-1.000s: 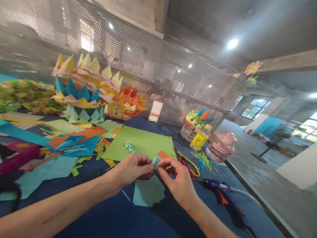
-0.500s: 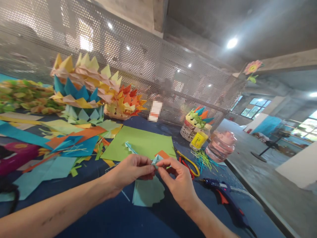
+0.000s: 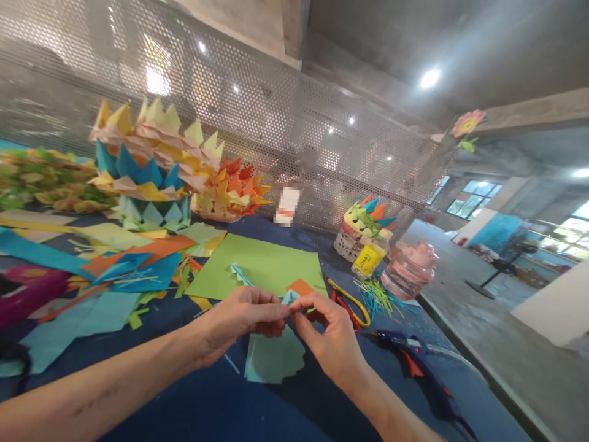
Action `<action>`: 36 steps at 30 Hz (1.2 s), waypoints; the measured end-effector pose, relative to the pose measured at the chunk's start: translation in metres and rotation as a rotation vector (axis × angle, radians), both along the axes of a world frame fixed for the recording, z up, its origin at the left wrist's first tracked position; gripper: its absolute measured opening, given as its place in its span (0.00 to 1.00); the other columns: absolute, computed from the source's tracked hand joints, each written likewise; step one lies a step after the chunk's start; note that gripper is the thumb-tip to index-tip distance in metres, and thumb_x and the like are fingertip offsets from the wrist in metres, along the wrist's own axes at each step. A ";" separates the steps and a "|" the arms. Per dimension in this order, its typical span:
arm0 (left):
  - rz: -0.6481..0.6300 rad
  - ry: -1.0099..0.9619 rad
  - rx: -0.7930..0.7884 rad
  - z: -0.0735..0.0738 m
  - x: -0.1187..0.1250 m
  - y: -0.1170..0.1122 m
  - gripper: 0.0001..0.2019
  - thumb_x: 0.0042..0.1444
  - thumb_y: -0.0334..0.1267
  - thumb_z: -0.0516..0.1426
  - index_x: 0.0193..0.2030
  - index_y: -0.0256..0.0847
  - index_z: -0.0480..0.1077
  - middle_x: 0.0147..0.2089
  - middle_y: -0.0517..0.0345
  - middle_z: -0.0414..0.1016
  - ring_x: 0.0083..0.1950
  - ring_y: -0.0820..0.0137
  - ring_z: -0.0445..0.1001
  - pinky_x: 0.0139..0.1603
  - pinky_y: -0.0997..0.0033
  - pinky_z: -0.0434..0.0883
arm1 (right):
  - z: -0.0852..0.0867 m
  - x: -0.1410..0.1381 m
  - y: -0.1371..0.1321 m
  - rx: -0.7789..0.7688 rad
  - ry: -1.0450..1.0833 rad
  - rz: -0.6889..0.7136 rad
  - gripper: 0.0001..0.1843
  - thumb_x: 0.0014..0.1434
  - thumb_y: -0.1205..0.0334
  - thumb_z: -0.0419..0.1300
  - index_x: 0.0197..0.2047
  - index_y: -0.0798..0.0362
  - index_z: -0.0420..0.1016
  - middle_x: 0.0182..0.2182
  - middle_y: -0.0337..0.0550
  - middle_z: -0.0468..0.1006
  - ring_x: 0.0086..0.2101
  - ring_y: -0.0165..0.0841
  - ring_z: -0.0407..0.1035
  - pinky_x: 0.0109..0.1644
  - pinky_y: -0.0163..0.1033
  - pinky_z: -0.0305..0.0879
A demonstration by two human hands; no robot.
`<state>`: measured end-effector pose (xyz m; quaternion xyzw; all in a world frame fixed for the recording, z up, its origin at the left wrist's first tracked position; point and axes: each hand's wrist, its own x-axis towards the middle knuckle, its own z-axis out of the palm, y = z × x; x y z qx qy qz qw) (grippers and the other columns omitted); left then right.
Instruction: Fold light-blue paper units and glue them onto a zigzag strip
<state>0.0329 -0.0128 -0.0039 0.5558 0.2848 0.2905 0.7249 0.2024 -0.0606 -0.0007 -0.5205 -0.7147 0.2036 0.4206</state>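
Above the blue table (image 3: 193, 405) | left hand (image 3: 239, 316) and right hand (image 3: 329, 337) together, fingertips pinched on small teal folded paper piece (image 3: 289, 298) | teal cut sheet (image 3: 273, 359) lies beneath | green sheet (image 3: 262, 267) behind.

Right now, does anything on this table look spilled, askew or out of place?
Yes. Thin green strips lie scattered on the table beside the pink jar, as if spilled. Cut paper scraps are strewn untidily at the left. The small blue folded piece pinched between the left hand and right hand looks intact.
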 end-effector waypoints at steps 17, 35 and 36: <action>0.060 0.097 0.192 0.000 0.004 -0.001 0.12 0.45 0.43 0.60 0.21 0.38 0.67 0.21 0.63 0.67 0.26 0.73 0.65 0.32 0.73 0.63 | -0.004 -0.005 0.000 -0.144 0.309 0.035 0.17 0.54 0.57 0.61 0.42 0.50 0.58 0.30 0.40 0.72 0.30 0.31 0.69 0.31 0.34 0.65; 0.087 0.140 0.149 0.002 0.002 0.006 0.07 0.45 0.37 0.55 0.21 0.38 0.65 0.20 0.64 0.64 0.24 0.75 0.62 0.29 0.74 0.60 | 0.001 0.001 -0.001 -0.069 0.190 0.107 0.10 0.61 0.58 0.54 0.45 0.51 0.62 0.38 0.44 0.70 0.38 0.33 0.68 0.39 0.36 0.67; 0.074 0.138 0.153 0.001 0.002 0.006 0.07 0.45 0.37 0.56 0.21 0.38 0.65 0.19 0.64 0.63 0.23 0.75 0.61 0.28 0.74 0.59 | 0.001 0.001 0.000 -0.061 0.178 0.108 0.10 0.60 0.58 0.55 0.43 0.51 0.64 0.36 0.43 0.70 0.37 0.32 0.68 0.38 0.36 0.67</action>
